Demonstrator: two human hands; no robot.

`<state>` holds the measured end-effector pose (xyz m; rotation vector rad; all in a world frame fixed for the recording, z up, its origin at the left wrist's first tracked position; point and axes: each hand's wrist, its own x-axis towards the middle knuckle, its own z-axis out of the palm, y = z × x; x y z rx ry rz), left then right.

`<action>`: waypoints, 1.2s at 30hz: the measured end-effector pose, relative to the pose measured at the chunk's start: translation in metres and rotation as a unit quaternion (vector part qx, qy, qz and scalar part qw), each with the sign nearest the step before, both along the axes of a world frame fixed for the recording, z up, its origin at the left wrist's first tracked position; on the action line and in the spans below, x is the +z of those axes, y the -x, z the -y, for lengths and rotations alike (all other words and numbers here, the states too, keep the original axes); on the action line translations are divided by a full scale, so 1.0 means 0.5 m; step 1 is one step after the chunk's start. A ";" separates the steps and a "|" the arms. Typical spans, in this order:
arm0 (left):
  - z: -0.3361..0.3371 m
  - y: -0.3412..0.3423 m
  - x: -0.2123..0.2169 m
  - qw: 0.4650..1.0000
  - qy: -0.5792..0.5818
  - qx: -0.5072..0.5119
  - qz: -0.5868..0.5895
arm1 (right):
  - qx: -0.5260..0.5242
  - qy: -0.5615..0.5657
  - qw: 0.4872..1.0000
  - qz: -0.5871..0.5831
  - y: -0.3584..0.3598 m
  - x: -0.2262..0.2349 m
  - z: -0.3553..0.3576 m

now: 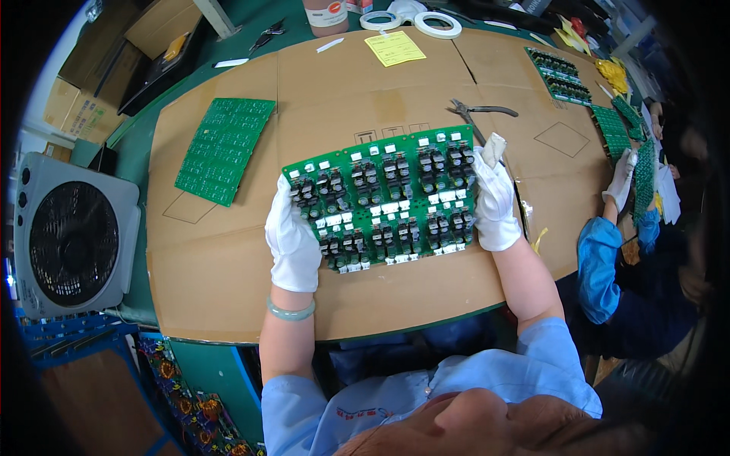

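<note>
Between my two white-gloved hands is a green circuit board [388, 205], its upper face crowded with black components and white connectors. My left hand [293, 239] grips its left edge, with the fingers partly hidden behind the board. My right hand [494, 201] holds the right edge; a pale wrapped fingertip or small white piece sticks up at its top. Just beyond the board's upper right corner lie dark-handled cutters [479, 114]. To the left, a bare-looking green circuit board [226, 150] rests on the cardboard.
Brown cardboard [365, 304] covers the table. A grey box fan [76, 235] stands at the left. Tape rolls [437, 25], a yellow note [395, 48] and a bottle [325, 17] sit along the far side. At right, a co-worker's gloved hand [622, 178] is beside more boards [559, 76].
</note>
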<state>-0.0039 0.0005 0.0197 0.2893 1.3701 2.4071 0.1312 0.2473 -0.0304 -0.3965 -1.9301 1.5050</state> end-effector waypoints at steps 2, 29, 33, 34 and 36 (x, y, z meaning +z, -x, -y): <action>0.004 0.003 -0.019 0.999 0.023 0.022 -0.022 | 0.012 0.039 0.999 -0.023 0.000 0.011 0.008; 0.002 -0.001 -0.036 0.996 0.048 0.041 -0.067 | 0.008 -0.276 0.958 -0.084 -0.001 0.036 0.001; 0.008 0.002 -0.044 0.975 0.113 0.041 -0.188 | 0.002 -0.315 0.943 -0.113 0.003 0.011 -0.011; 0.007 0.004 -0.042 0.985 0.089 0.035 -0.147 | 0.005 -0.312 0.944 -0.111 0.002 0.005 -0.013; 0.007 0.006 -0.036 0.997 0.039 0.024 -0.065 | -0.016 -0.360 0.927 -0.105 0.003 0.004 -0.017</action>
